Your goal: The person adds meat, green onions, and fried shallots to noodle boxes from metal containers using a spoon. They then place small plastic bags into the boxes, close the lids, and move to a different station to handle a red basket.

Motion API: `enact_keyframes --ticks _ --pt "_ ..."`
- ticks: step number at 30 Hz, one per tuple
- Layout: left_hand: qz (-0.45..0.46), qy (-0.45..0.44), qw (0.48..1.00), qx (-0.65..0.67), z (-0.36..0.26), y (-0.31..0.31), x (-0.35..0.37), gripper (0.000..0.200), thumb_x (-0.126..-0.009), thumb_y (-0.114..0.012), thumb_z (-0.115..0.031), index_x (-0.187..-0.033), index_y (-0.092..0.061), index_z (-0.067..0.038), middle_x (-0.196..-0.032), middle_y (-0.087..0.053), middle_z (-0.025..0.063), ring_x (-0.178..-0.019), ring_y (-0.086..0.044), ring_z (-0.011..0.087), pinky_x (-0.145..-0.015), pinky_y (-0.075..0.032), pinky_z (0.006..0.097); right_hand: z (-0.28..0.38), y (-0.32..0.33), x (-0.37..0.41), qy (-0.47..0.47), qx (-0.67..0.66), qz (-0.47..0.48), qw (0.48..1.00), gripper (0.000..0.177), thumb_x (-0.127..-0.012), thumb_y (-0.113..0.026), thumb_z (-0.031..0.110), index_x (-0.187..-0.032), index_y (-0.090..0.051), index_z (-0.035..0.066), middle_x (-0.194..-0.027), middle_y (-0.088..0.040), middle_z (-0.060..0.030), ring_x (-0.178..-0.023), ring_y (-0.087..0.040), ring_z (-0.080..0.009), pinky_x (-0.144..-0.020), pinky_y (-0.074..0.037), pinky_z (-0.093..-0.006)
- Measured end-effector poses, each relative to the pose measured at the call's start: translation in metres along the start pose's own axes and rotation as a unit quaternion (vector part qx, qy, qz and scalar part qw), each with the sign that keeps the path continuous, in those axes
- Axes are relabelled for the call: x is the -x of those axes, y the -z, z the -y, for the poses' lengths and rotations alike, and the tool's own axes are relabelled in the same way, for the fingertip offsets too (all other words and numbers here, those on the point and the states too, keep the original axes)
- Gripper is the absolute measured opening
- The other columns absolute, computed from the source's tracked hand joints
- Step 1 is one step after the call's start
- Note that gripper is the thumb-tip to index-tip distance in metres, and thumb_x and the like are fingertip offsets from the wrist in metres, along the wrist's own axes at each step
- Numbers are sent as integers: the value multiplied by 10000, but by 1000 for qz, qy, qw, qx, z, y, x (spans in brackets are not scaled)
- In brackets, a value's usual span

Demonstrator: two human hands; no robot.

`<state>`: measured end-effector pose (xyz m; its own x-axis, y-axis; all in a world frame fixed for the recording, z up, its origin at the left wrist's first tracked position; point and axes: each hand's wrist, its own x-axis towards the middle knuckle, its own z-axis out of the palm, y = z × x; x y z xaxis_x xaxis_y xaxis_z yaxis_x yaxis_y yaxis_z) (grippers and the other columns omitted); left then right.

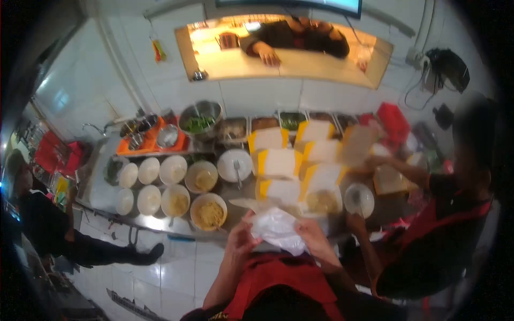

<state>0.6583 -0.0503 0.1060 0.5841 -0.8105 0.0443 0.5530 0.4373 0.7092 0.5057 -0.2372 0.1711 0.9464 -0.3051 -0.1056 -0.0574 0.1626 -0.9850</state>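
Crumpled between my two hands is a white plastic bag, held in front of my red apron at the counter's edge. My left hand grips its left side, and my right hand is closed on its right side. Just beyond the bag stand several open takeaway boxes with yellow sides and pale lids. One box holds noodles. To the left of my left hand is a white bowl of noodles, with more white bowls in two rows beside it.
At right, a co-worker in a red apron holds a white bowl. Another person stands at left. Behind the bowls are a plate with a fork, a steel bowl of greens and an orange tray. Someone leans at the hatch.
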Motion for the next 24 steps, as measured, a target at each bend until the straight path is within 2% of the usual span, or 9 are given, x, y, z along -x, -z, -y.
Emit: enact_keyframes --ticks 1,2,3,9,11,14,17,20,24 --pt "27 -110 969 -221 18 24 8 673 -756 -750 -88 -1350 -439 -34 -1396 -468 162 -1289 -478 333 -1051 -427 474 -1 2 -1 -9 70 20 997 307 -943 -601 252 -1081 -634 -21 -882 -644 -22 -835 -556 -103 -769 -464 -292" --pt "-22 -115 979 -168 40 48 9 633 -811 -711 -188 -1348 -439 5 -1249 -575 168 -1108 -597 322 -977 -504 434 -4 3 -1 -24 136 43 990 314 -926 -631 265 -1067 -644 -15 -868 -646 -35 -834 -557 -106 -766 -467 -304" --pt "45 41 976 209 16 30 -11 449 -845 -678 -144 -1247 -531 -6 -1172 -614 145 -1012 -624 296 -915 -525 427 6 -1 1 -33 162 63 984 299 -914 -652 256 -1040 -653 -15 -840 -642 -49 -819 -552 -97 -743 -467 -300" --pt "-159 11 950 270 10 47 -26 313 -939 -570 -243 -1183 -554 -47 -1063 -637 129 -946 -618 226 -858 -518 371 8 7 7 -36 178 72 981 250 -897 -684 199 -998 -665 -30 -752 -646 -84 -738 -533 -73 -653 -456 -271" --pt "-317 -35 938 137 26 76 -43 251 -925 -585 -176 -1142 -580 -50 -981 -642 87 -877 -617 196 -836 -511 341 3 14 11 -80 158 39 983 261 -906 -668 185 -1059 -668 -27 -784 -673 -92 -747 -538 -72 -667 -467 -266" --pt "-347 -42 925 -151 58 147 -78 284 -907 -596 -148 -1171 -570 -47 -1016 -633 81 -907 -604 184 -845 -494 319 7 21 15 -79 121 5 989 265 -912 -655 173 -1086 -665 -27 -810 -689 -80 -760 -551 -75 -682 -476 -263" --pt "-293 39 940 -169 61 164 -108 368 -888 -619 -163 -1210 -537 -7 -1040 -598 76 -909 -560 153 -830 -473 299 -2 26 17 -83 95 -11 992 282 -930 -639 179 -1122 -651 -28 -853 -690 -54 -771 -563 -69 -680 -478 -258" --pt "-455 8 824 -338 67 129 -108 432 -879 -639 -227 -1218 -525 15 -1087 -578 64 -936 -528 140 -823 -444 281 -10 32 18 -84 83 -49 992 284 -939 -632 171 -1147 -634 -22 -894 -686 -45 -775 -574 -66 -682 -480 -253" --pt "-365 14 859 -358 31 59 -52 473 -906 -622 -289 -1261 -526 8 -1147 -576 64 -1022 -543 177 -885 -434 302 -20 37 18 -102 18 -100 990 242 -924 -625 108 -1128 -627 -21 -964 -685 -50 -830 -616 -77 -733 -498 -247"
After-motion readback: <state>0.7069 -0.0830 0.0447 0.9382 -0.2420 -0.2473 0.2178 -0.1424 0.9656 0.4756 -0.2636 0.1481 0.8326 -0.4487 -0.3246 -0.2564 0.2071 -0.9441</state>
